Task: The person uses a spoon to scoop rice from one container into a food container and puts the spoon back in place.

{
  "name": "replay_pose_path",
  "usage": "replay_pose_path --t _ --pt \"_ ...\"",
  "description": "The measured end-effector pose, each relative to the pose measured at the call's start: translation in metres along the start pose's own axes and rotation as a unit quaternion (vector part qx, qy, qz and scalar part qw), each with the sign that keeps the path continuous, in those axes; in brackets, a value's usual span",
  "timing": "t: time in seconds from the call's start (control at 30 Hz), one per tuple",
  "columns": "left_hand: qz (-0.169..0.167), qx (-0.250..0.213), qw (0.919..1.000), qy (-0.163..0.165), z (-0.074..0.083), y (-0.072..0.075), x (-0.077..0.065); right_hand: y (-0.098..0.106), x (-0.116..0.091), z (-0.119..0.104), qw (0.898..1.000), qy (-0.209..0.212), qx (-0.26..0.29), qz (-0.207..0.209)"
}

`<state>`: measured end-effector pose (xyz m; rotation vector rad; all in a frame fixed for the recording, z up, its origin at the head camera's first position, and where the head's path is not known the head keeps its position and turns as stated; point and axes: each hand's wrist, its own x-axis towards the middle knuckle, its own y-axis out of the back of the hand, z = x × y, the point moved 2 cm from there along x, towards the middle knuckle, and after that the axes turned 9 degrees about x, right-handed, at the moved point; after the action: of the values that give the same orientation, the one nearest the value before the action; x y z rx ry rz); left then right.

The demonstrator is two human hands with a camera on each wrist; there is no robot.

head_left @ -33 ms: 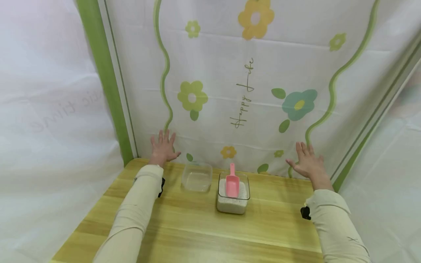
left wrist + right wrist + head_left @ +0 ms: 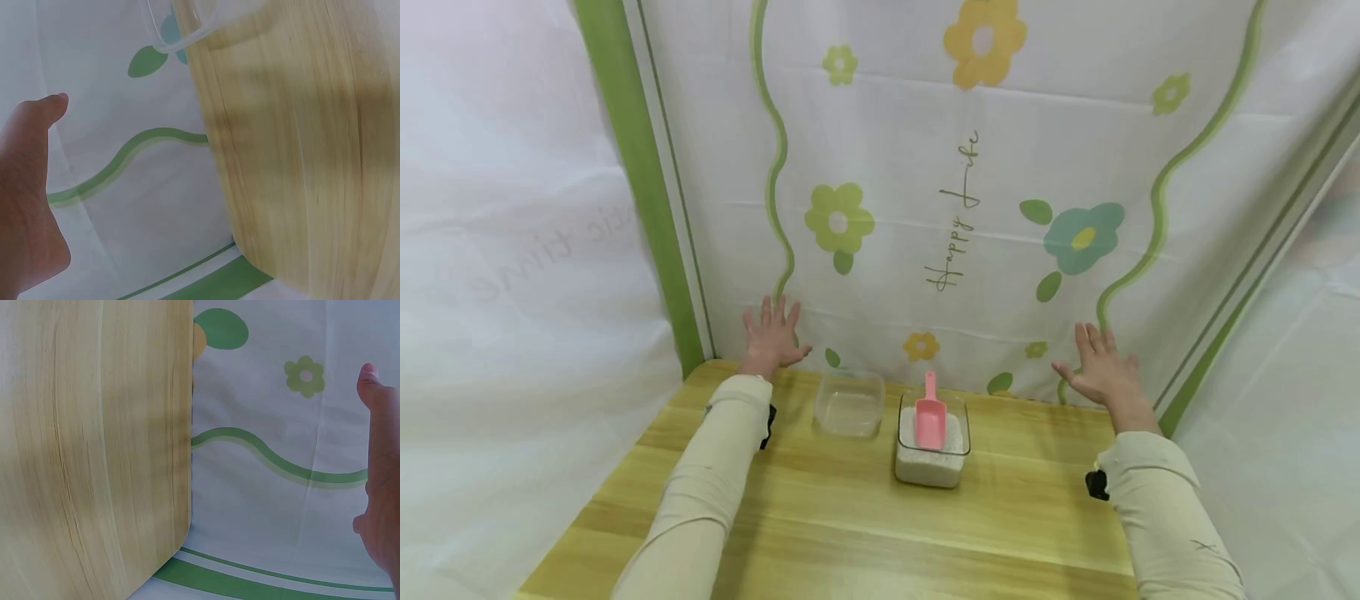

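Note:
My left hand (image 2: 771, 340) is stretched out with spread fingers near the table's far left corner, in front of the printed curtain. On the other side, my right hand (image 2: 1102, 372) is held out the same way near the far right edge. Neither hand holds anything. Between them stands a clear plastic container (image 2: 850, 405) with nothing showing inside. To its right, a second clear container holds white grainy powder (image 2: 927, 467). A pink scoop (image 2: 930, 423) lies on that powder, its handle leaning over the back rim. The left wrist view catches a corner of the clear plastic container (image 2: 181, 44).
The wooden table (image 2: 850, 542) fills the lower part of the head view. Behind its far edge hangs a white curtain (image 2: 895, 167) with printed flowers and wavy green lines. More white fabric (image 2: 527, 333) closes off the left and right sides.

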<state>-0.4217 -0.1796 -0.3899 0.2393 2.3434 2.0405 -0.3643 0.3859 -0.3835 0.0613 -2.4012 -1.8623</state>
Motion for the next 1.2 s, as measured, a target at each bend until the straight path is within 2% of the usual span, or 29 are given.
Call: replay_pose_path --t 0.23,0.4,0.57,0.77,0.97,1.07,1.2 --pt "0.011 0.001 0.9999 -0.002 -0.001 0.008 -0.003 0.001 0.001 -0.003 1.000 0.005 -0.003 0.007" --pt "-0.001 -0.004 1.0000 -0.003 -0.003 0.006 0.000 -0.003 0.002 -0.001 1.000 0.003 -0.004 0.002" --pt "-0.011 -0.008 0.9997 -0.020 -0.003 0.005 0.005 -0.004 0.003 0.002 1.000 0.011 -0.004 -0.004" --pt "-0.043 -0.023 0.9973 -0.054 -0.004 0.006 0.004 -0.004 0.003 0.003 0.999 0.049 -0.017 -0.006" --pt "-0.043 -0.026 0.9933 -0.104 -0.001 0.016 0.001 0.005 -0.001 -0.015 0.993 0.111 -0.039 0.022" --pt "-0.037 -0.015 0.9895 -0.139 0.010 0.022 -0.001 0.007 -0.010 -0.031 0.988 0.139 -0.054 0.028" --pt "-0.034 -0.011 0.9810 -0.191 0.036 0.027 -0.005 0.000 -0.025 -0.053 0.981 0.181 -0.059 0.043"
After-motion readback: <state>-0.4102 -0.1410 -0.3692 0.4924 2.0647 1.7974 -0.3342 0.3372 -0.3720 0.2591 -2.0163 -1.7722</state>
